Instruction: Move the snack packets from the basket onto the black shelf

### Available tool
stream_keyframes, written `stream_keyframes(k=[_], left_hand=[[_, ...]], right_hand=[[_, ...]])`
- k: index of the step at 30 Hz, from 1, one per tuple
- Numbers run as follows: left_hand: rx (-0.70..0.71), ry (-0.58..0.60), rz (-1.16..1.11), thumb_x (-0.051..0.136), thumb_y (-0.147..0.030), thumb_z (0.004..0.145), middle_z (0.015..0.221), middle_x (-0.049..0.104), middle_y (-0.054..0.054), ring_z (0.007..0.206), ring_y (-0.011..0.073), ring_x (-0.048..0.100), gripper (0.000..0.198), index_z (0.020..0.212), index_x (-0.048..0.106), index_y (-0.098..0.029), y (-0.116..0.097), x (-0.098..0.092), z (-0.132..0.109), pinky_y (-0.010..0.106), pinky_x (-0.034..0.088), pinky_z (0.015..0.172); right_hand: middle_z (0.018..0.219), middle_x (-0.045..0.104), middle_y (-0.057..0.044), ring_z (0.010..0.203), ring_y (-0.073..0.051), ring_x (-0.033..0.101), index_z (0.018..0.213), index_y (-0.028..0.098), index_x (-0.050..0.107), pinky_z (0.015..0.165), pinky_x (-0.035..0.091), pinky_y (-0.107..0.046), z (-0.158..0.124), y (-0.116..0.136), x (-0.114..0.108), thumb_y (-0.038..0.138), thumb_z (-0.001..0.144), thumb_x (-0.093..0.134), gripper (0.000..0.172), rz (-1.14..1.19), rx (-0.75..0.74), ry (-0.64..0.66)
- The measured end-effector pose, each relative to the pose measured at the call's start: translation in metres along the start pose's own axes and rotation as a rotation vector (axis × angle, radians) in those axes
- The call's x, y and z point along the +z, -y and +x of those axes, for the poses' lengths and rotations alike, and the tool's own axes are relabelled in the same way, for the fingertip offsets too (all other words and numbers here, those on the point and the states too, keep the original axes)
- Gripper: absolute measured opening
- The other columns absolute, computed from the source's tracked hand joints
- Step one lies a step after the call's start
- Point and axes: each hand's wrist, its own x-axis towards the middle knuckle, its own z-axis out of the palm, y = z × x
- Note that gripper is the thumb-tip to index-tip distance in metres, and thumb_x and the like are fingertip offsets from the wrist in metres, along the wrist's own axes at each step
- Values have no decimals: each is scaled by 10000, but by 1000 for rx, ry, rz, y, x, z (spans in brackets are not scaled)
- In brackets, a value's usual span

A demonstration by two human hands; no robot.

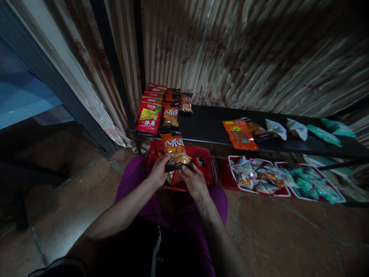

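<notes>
fig. — head view, read near to far. nearest the camera, purple trousers (131, 181) over bent knees, with a tiled floor (273, 231) on either side. both forearms reach forward and meet on one orange snack packet (175, 151), held upright just above the red basket (210, 169) that sits in front of the knees. the left hand (159, 170) is closed around the packet's lower left edge, thumb in front and fingers behind it. the right hand (195, 181) pinches the dark bottom seam at the lower right, fingers curled in. neither hand holds anything else. more packets lie in the basket beneath, partly hidden by the hands.

handling, as a judgement: the packet looks light and soft — a thin, glossy film pouch that likely crinkles, slips under a loose pinch and buckles if squeezed mid-body. its contents cannot be seen and may crush. the flat sealed seams at top and bottom, or the side edges, seem the firmest places to grip.

beyond the basket runs a black shelf (207, 123). at its left end stand a row of red packets (150, 115) and, just beside it, a row of orange packets (171, 115) matching the one held. further right lie a flat orange packet (240, 134), white packets (276, 129) and teal packets (324, 134), spaced apart. under the shelf, red trays (225, 173) hold mixed packets. a striped wall covering (245, 50) closes the view behind.
</notes>
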Motion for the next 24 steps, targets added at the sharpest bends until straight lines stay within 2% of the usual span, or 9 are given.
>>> stream_keyframes(k=[4, 9, 13, 18, 21, 24], left_hand=[[8, -5, -4, 840, -319, 555, 848, 718, 49, 820, 184, 655, 359, 809, 655, -145, 1, 5, -1, 309, 478, 815], [50, -59, 40, 853, -341, 540, 802, 698, 22, 779, 169, 652, 384, 792, 622, -164, 5, 12, -2, 303, 477, 790], [61, -69, 76, 852, -363, 545, 828, 702, 29, 776, 167, 651, 395, 809, 629, -171, 7, 15, -2, 303, 478, 780], [-13, -50, 67, 847, -352, 547, 795, 698, 33, 712, 159, 633, 369, 791, 655, -154, 5, 14, -1, 290, 473, 715], [-18, -78, 101, 843, -324, 552, 733, 667, 11, 668, 141, 606, 336, 749, 626, -159, 3, 15, 1, 279, 464, 690], [51, -138, 201, 818, -278, 590, 752, 650, -1, 695, 143, 602, 343, 850, 614, -185, 2, 17, 4, 285, 464, 718]], right_hand=[[685, 681, 50, 614, -97, 614, 683, 223, 619, 626, 550, -245, -2, -2, -1, 230, 487, 860, 311, 41, -14, -17], [742, 699, 36, 640, -119, 639, 780, 231, 648, 656, 567, -288, -5, -5, -1, 292, 548, 850, 314, -49, 38, -2], [703, 697, 34, 648, -125, 644, 671, 219, 629, 666, 567, -287, -5, -5, -1, 250, 475, 880, 320, -2, 42, -21], [728, 703, 40, 678, -115, 643, 678, 234, 655, 664, 552, -256, -8, -3, -2, 208, 446, 876, 322, 75, 54, -10], [765, 707, 28, 700, -124, 642, 701, 232, 663, 661, 546, -260, -9, -3, -1, 234, 464, 862, 310, 36, -25, -26], [795, 707, 1, 695, -150, 638, 733, 225, 668, 615, 530, -275, -9, -6, -1, 294, 490, 838, 305, -70, -136, -51]])
